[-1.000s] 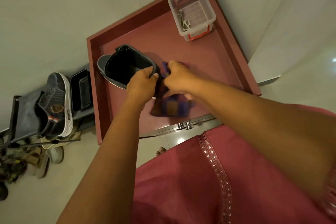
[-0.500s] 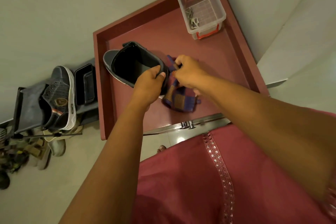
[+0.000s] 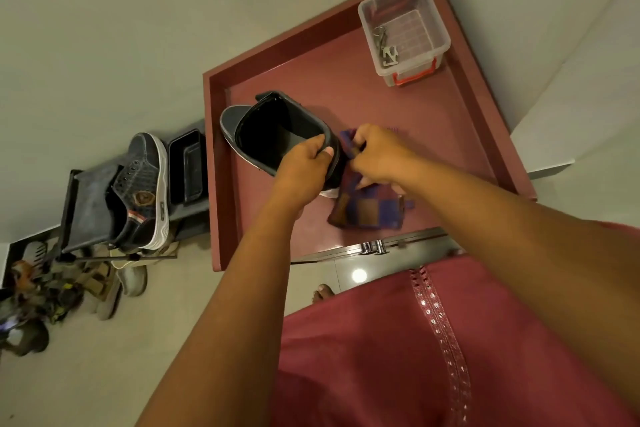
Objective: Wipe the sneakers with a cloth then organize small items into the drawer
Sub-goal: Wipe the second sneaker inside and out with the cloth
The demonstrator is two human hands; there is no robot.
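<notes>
Head view, and it's the only one: the sneaker [image 3: 277, 135] sits on the red top [image 3: 433, 135], tipped so its dark opening faces up. The left hand [image 3: 304, 166] grips the heel collar, thumb hooked over the rim. The right hand [image 3: 377, 156] pinches a bunch of the checked cloth [image 3: 367, 210] right against the heel, the rest of the cloth trailing onto the top below.

This looks like the heel wipe. To do it well, I'd say keep that left grip firm so the shoe can't skid, press a flat pad of cloth rather than a loose bunch, and turn the shoe to reach the sole edge.

A second sneaker [image 3: 145, 191] waits on the rack [image 3: 86, 198] at left. Far corner: the box [image 3: 405, 31] holding small metal items, apparently for later. No drawer clearly in sight.
</notes>
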